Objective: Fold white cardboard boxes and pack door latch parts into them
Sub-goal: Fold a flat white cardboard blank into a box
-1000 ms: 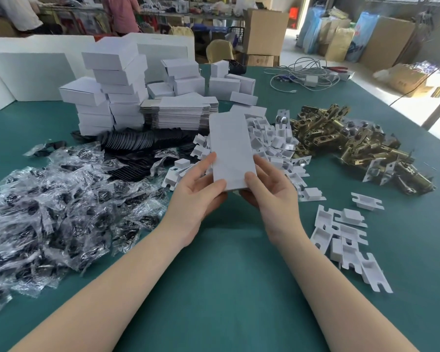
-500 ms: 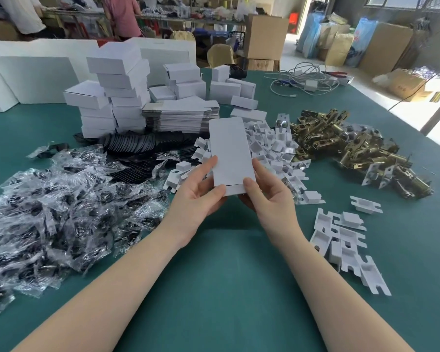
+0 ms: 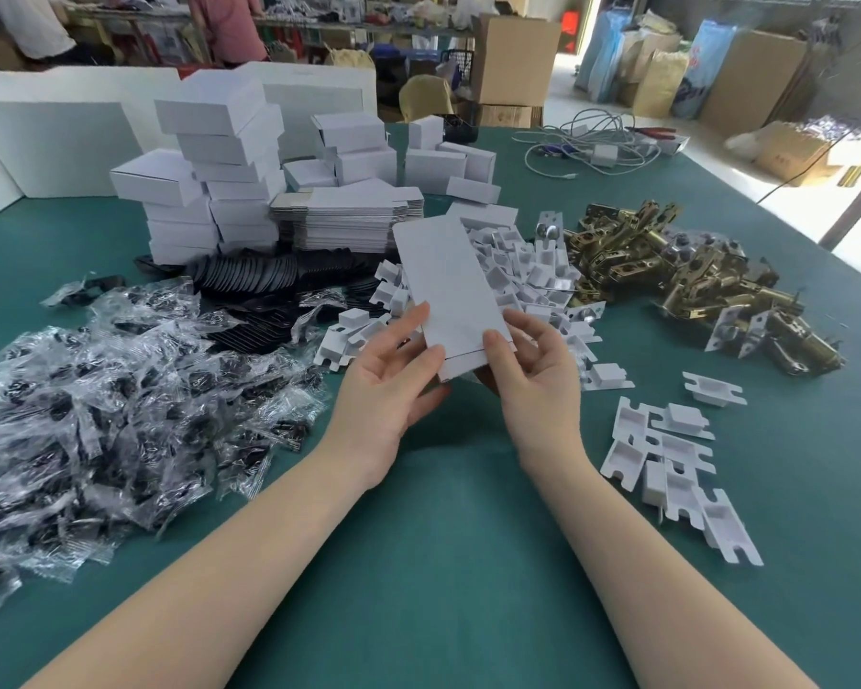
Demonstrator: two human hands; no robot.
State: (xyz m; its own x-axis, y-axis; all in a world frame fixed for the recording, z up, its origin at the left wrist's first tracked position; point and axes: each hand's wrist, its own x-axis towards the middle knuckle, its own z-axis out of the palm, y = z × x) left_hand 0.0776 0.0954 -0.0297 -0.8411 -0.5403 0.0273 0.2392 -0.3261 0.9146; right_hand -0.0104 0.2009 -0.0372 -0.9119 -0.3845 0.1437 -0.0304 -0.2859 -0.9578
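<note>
head: box blank point(image 3: 448, 290) seemingly pinched between fingers point(image 3: 494, 340).

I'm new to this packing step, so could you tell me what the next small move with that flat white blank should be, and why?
Probably squeeze its long edges to pop it open into a sleeve. The flat box blank is pinched at its near end by the left hand and right hand, and nothing is inside it.

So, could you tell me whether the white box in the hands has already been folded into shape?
No, the box blank is flat, pinched by the left hand and right hand.
</note>
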